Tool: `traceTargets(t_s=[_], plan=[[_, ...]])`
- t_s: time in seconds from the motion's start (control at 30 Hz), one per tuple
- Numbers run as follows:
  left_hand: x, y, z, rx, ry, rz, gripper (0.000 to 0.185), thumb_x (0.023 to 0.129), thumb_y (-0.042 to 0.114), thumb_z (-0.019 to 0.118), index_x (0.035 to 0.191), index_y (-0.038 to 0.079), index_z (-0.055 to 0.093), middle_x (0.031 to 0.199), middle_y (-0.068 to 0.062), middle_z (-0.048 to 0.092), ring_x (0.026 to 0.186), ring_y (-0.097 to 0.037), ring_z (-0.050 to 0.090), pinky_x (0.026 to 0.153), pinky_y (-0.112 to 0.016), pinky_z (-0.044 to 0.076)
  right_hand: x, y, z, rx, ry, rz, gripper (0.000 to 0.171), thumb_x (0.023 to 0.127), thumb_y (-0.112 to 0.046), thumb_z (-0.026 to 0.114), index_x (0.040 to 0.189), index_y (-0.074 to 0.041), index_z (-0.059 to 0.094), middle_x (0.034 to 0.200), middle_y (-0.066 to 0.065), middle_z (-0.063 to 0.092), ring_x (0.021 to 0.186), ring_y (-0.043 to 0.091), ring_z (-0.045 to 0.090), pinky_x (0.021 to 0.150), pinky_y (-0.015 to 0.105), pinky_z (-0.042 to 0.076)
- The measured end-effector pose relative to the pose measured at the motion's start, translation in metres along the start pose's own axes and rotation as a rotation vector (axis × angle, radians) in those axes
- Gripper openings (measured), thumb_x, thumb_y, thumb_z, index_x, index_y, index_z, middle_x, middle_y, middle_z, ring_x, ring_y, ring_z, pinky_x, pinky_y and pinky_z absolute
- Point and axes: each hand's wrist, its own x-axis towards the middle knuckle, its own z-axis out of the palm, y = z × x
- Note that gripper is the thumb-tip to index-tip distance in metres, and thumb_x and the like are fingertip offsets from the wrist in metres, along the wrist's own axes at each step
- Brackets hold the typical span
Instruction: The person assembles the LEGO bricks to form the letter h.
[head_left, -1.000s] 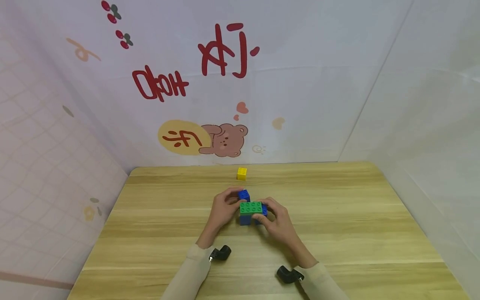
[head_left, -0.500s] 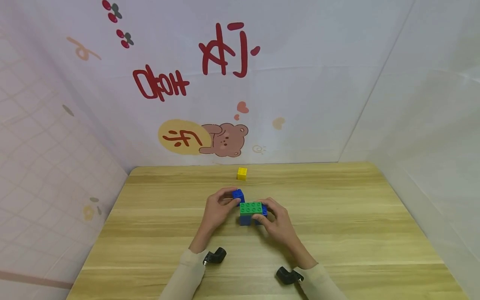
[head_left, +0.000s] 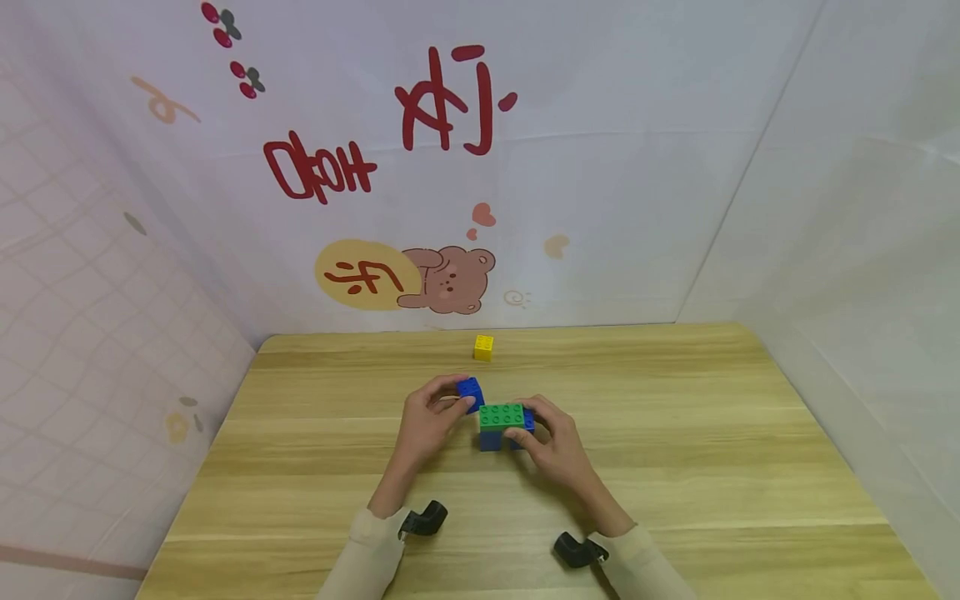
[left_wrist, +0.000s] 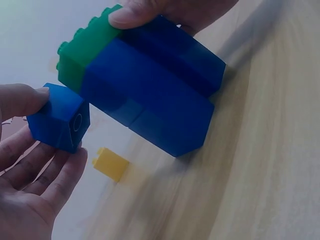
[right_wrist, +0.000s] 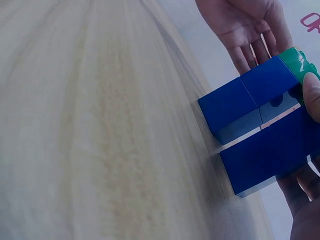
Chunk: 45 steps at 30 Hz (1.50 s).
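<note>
A small blue brick (head_left: 470,392) is pinched between the thumb and fingers of my left hand (head_left: 426,423). It tilts, and in the left wrist view the hollow underside of this blue brick (left_wrist: 60,119) shows. Just to its right, a long green brick (head_left: 501,414) bridges two blue columns (left_wrist: 150,95) standing on the table. A seam divides one of these blue columns (right_wrist: 250,100) into two stacked bricks. My right hand (head_left: 558,446) grips the structure's right end, thumb on the near side at the green brick, fingers behind.
A yellow brick (head_left: 483,347) sits farther back on the wooden table (head_left: 675,433), near its far edge. White printed cloth (head_left: 600,167) rises behind the table and along both sides. A black wrist camera (head_left: 426,518) juts inward from the left sleeve, another black camera (head_left: 576,550) from the right.
My left hand has moved left with the small blue brick, from behind the green brick to beside its left end, and the brick has tilted. My right hand and the structure have stayed put.
</note>
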Motion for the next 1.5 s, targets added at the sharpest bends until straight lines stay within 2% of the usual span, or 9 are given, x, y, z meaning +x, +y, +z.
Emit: traceTargets(t_s=[0.23, 0.4, 0.67, 0.9, 1.13, 1.33, 1.4, 1.5], plan=[[-0.002, 0.005, -0.003, -0.011, 0.018, 0.015, 0.035, 0.093, 0.013, 0.076, 0.127, 0.009, 0.07, 0.129, -0.016, 0.067, 0.114, -0.03, 0.067, 0.09, -0.022, 0.061, 0.002, -0.015, -0.002, -0.019, 0.004, -0.025, 0.034, 0.088, -0.001, 0.077, 0.121, -0.005, 0.067, 0.11, 0.009, 0.069, 0.103, 0.012, 0.068, 0.098, 0.036, 0.06], [-0.002, 0.008, -0.003, -0.034, 0.009, 0.029, 0.036, 0.094, 0.013, 0.076, 0.129, 0.008, 0.069, 0.13, -0.016, 0.066, 0.114, -0.027, 0.067, 0.091, -0.022, 0.061, 0.004, -0.027, -0.005, -0.023, 0.012, -0.042, 0.033, 0.088, 0.0, 0.078, 0.119, -0.004, 0.068, 0.109, 0.009, 0.07, 0.101, 0.011, 0.068, 0.096, 0.039, 0.061], [-0.003, 0.016, -0.006, -0.051, 0.011, 0.071, 0.035, 0.093, 0.007, 0.075, 0.128, 0.006, 0.069, 0.129, -0.018, 0.066, 0.11, -0.021, 0.068, 0.09, -0.023, 0.061, 0.005, -0.019, -0.003, -0.036, 0.004, -0.01, 0.035, 0.088, -0.002, 0.078, 0.121, -0.007, 0.067, 0.111, 0.006, 0.069, 0.102, 0.008, 0.065, 0.096, 0.04, 0.061], [-0.003, 0.02, -0.004, -0.058, -0.059, 0.108, 0.037, 0.093, 0.007, 0.075, 0.13, 0.005, 0.067, 0.133, -0.017, 0.064, 0.113, -0.027, 0.067, 0.093, -0.025, 0.061, 0.006, -0.031, -0.008, -0.004, -0.009, -0.011, 0.032, 0.089, -0.003, 0.078, 0.119, -0.006, 0.068, 0.11, 0.008, 0.07, 0.101, 0.009, 0.066, 0.096, 0.038, 0.061], [-0.006, 0.024, 0.0, -0.049, -0.097, 0.119, 0.036, 0.094, 0.007, 0.074, 0.129, 0.008, 0.068, 0.134, -0.014, 0.064, 0.117, -0.034, 0.065, 0.096, -0.025, 0.06, 0.004, -0.034, -0.007, 0.018, -0.009, 0.022, 0.032, 0.089, -0.004, 0.077, 0.119, -0.007, 0.068, 0.111, 0.006, 0.07, 0.103, 0.008, 0.066, 0.099, 0.04, 0.06], [-0.008, 0.024, 0.003, -0.027, -0.158, 0.19, 0.039, 0.093, 0.003, 0.074, 0.131, -0.001, 0.065, 0.136, -0.016, 0.064, 0.12, -0.031, 0.065, 0.103, -0.033, 0.057, 0.003, -0.036, -0.005, 0.033, 0.003, 0.039, 0.031, 0.089, -0.003, 0.077, 0.118, -0.009, 0.068, 0.111, 0.003, 0.07, 0.103, 0.008, 0.066, 0.1, 0.042, 0.059], [-0.009, 0.024, 0.004, -0.02, -0.18, 0.216, 0.04, 0.092, 0.002, 0.074, 0.131, -0.002, 0.064, 0.135, -0.015, 0.065, 0.12, -0.03, 0.065, 0.105, -0.036, 0.056, 0.003, -0.033, -0.004, 0.032, 0.006, 0.035, 0.031, 0.088, -0.003, 0.078, 0.118, -0.009, 0.068, 0.111, 0.003, 0.07, 0.103, 0.008, 0.066, 0.1, 0.045, 0.059], [-0.009, 0.025, 0.005, -0.009, -0.207, 0.237, 0.038, 0.092, 0.003, 0.075, 0.13, 0.004, 0.066, 0.134, -0.015, 0.065, 0.121, -0.028, 0.064, 0.106, -0.036, 0.056, 0.002, -0.019, -0.001, 0.024, 0.005, 0.023, 0.033, 0.088, -0.003, 0.078, 0.119, -0.011, 0.068, 0.111, 0.003, 0.07, 0.105, 0.009, 0.067, 0.101, 0.047, 0.058]])
